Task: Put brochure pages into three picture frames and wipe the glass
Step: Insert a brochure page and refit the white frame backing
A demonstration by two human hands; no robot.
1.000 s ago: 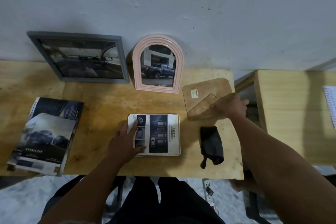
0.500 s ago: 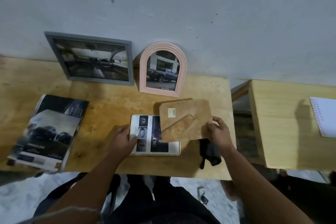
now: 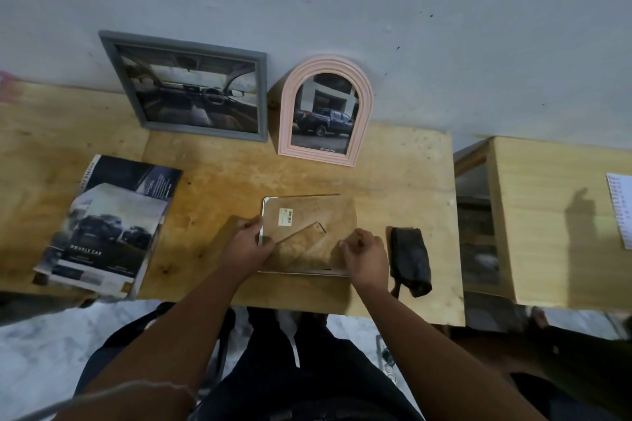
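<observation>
So, readable text first: the brochure stack [image 3: 106, 225] over at 9 o'clock says "DOUBLE CAB" on its cover, and the truck picture in the pink arched frame [image 3: 325, 109] has a small "TOYOTA" line along the bottom. The brown backing board [image 3: 307, 232] carries a pale barcode sticker near its top left corner, too small to read.

That board lies flat on the white frame [image 3: 270, 208] at the middle of the wooden table [image 3: 222, 181], with white rim showing along the left and bottom sides. Its kickstand flap lies folded diagonally across it. The near table edge is close behind the frame at 6 o'clock; there's open wood toward 12 o'clock before the pink frame and the grey frame [image 3: 191, 85], both leaning on the wall. A dark cloth [image 3: 408, 260] lies just beside the frame at 3 o'clock.

Left hand [image 3: 246, 246] grips the frame's left edge, thumb on the board. Right hand [image 3: 364, 255] has curled fingers pressing on the board's lower right corner.
</observation>
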